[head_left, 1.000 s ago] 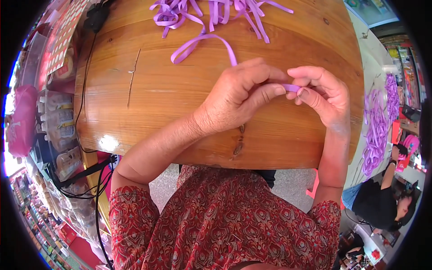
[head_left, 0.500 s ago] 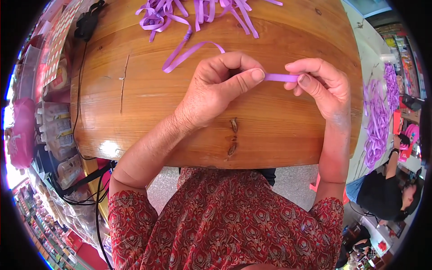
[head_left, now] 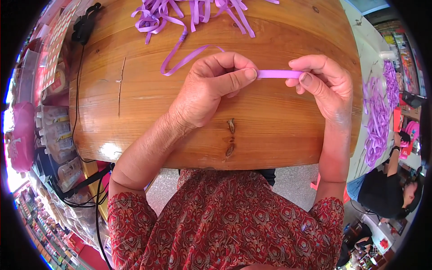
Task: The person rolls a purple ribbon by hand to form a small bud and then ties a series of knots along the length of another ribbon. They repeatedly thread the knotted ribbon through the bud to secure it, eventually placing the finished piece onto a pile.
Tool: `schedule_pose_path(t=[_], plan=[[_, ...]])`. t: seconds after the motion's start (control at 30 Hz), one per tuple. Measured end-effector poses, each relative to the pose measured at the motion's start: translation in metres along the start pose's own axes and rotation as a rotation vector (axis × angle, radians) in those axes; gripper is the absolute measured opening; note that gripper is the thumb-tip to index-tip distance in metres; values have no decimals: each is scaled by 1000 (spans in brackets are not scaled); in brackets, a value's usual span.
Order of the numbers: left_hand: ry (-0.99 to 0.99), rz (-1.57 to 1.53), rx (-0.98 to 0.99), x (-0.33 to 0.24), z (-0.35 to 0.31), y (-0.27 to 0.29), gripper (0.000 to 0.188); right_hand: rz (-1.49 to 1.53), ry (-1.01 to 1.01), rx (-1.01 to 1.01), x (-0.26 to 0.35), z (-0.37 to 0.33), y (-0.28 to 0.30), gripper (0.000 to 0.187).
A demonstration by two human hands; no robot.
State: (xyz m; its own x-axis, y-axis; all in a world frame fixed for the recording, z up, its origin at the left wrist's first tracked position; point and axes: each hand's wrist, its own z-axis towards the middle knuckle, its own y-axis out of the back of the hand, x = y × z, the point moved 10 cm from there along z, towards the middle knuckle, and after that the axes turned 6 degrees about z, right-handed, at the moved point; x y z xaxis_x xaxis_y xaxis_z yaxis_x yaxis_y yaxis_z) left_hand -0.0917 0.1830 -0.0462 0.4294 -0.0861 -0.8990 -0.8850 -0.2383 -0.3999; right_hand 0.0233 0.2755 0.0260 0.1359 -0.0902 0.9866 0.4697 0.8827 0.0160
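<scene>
A flat purple ribbon (head_left: 275, 74) stretches between my two hands above the wooden table. My left hand (head_left: 220, 81) pinches it between thumb and forefinger. At the other end, my right hand (head_left: 325, 83) holds it between thumb and fingertips, with the remaining fingers curled behind. Past my left hand the ribbon loops back to a small knotted part (head_left: 183, 36), toward a pile of purple ribbons (head_left: 200, 12) at the table's far side. The part inside my left hand is hidden.
On the wooden table (head_left: 180, 103) lies a thin brown twisted strand (head_left: 120, 87) at the left. A black cable (head_left: 78, 90) runs down the left edge. More purple ribbons (head_left: 377, 119) lie on a pale surface at the right, where another person (head_left: 382, 191) sits. Clear plastic containers (head_left: 57, 130) stand left.
My hands have drawn slightly apart, the left moving a little left and the right a little right. More ribbon shows between them.
</scene>
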Motion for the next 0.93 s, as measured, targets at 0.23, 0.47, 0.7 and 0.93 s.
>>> schedule_pose_path(t=[0.23, 0.47, 0.7, 0.93], plan=[[16, -17, 11, 1, 0, -1, 6, -13, 9, -1, 1, 0, 0, 19], [-758, 921, -153, -70, -27, -23, 10, -720, 400, -85, 34, 0, -15, 18], [-1451, 1312, -273, -84, -77, -49, 32, -923, 787, -199, 67, -24, -30, 26], [-1412, 1505, -297, -78, -81, -71, 34, -898, 822, -226, 75, -34, -29, 30]])
